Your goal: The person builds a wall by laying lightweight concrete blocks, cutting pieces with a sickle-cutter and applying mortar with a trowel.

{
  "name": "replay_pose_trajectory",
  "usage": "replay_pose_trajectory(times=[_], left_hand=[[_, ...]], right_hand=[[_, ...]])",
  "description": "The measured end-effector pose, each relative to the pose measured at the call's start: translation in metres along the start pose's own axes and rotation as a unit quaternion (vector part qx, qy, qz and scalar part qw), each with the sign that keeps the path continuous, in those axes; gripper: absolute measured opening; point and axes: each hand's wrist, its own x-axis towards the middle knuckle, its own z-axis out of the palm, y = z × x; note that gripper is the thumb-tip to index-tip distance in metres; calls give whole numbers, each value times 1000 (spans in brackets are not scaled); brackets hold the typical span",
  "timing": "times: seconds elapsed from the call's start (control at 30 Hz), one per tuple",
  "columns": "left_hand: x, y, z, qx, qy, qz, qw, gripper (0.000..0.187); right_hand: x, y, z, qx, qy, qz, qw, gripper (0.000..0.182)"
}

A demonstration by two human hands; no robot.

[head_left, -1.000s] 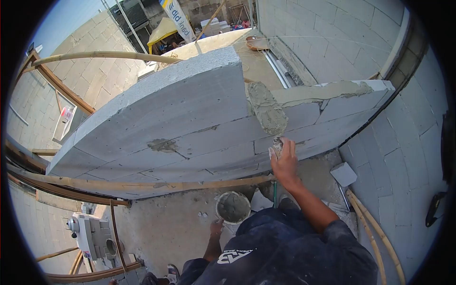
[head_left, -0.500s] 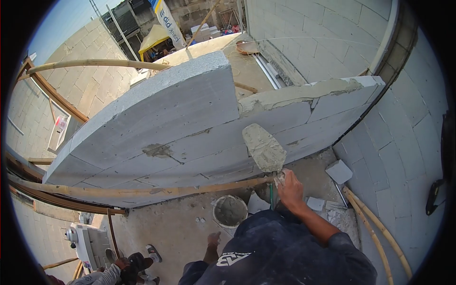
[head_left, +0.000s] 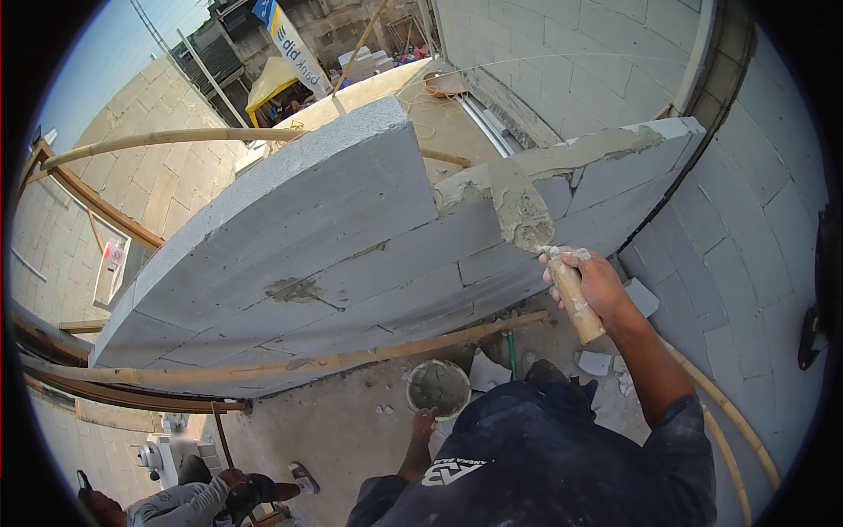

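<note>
My right hand is wrapped round the wooden handle of a mortar-smeared trowel. The blade reaches up to the top of the low section of the light block wall, its tip at the bed of wet mortar spread there. To the left, a higher block stands beside that bed. Low in the view, my left hand is at the near rim of a bucket of grey mortar; its fingers are too small and dark to make out.
A bamboo pole runs across the wall's near side. Block offcuts and a green rod are near my feet. More bamboo poles lean at the right. Another person is at lower left.
The trowel has risen and moved right, from in front of the wall face to the mortar bed on top. My left hand has moved right and up to the bucket's rim.
</note>
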Motion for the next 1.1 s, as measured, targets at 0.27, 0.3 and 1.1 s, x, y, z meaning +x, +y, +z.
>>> replay_pose_trajectory(times=[0.27,0.3,1.1], left_hand=[[-6,-60,-24,124,-15,133,983,40],[-7,-65,-26,136,-26,151,979,41],[12,-19,6,-15,-10,-14,1000,42]], right_hand=[[47,-16,17,-103,29,16,994,25],[49,-15,20,-130,21,22,991,25],[31,-39,6,-371,-67,-55,925,31]])
